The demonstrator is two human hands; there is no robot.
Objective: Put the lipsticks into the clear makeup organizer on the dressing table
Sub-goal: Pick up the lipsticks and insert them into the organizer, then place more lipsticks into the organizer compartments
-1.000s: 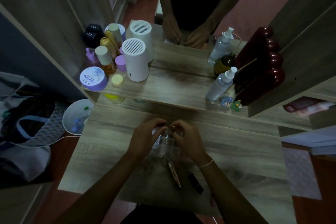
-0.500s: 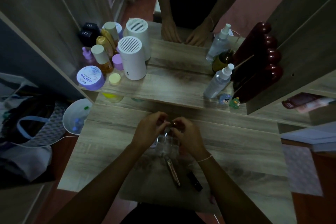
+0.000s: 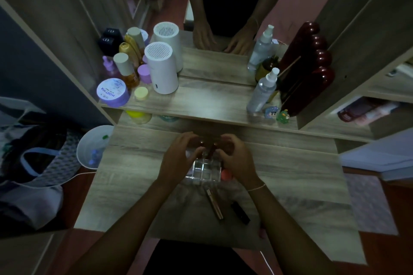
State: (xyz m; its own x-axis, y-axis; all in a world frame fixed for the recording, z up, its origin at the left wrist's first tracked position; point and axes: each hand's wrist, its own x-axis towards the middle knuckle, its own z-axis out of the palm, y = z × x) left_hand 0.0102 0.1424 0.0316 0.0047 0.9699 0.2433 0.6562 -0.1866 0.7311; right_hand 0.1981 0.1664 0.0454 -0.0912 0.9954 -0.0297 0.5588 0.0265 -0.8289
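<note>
Both hands curl over the clear box: left hand and right hand each pinch a lipstick.

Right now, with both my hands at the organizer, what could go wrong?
The clear makeup organizer looks light, and pushing the lipstick in could tip or slide it. Your right hand and left hand hide its far slots in dim light. A forearm could sweep the rose-gold tube or black tube off.

Dim, bluish, grainy wide-angle view; edges bend, shadow darkens the foreground.
</note>
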